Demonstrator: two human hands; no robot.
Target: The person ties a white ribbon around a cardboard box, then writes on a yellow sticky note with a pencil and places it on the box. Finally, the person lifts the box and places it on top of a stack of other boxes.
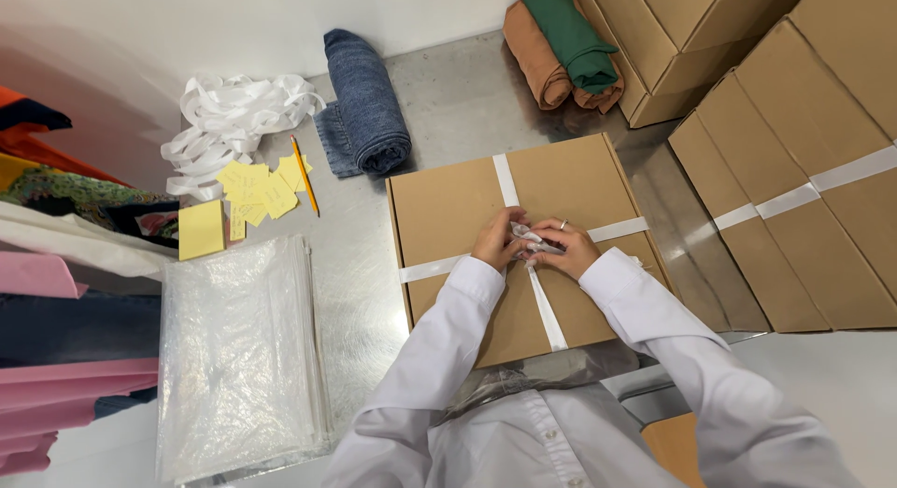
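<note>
Cardboard is most of what the head camera sees: a flat brown box (523, 245) sits on a grey metal table (448, 105), pretty much dead centre and right in front of the person in white sleeves. White ribbon (505, 180) crosses the lid both ways, and both hands meet right where the strips cross. Left hand (498, 239) has its fingers curled in on the ribbon at the crossing, and right hand (564, 247) is pinched onto the same bit from the other side, so the two are touching or nearly so with a crumpled wad of ribbon between them; neither hand is spread open. Can't tell whether there's a knot in there, the fingers cover it. Left of the box, near the table's front edge, lies a stack of clear plastic bags (238, 357). Behind that is a yellow sticky pad (201, 230), a scatter of loose yellow notes (257, 191) with a yellow pencil (304, 175) just beside them, and a loose heap of white ribbon (229, 123) by the wall. A rolled blue denim piece (369, 105) lies behind the box, and folded brown and green cloth (561, 44) is further right. More cardboard boxes (794, 170) are stacked on the right, one already banded with ribbon. Folded fabrics (56, 357) pile up on the far left.
</note>
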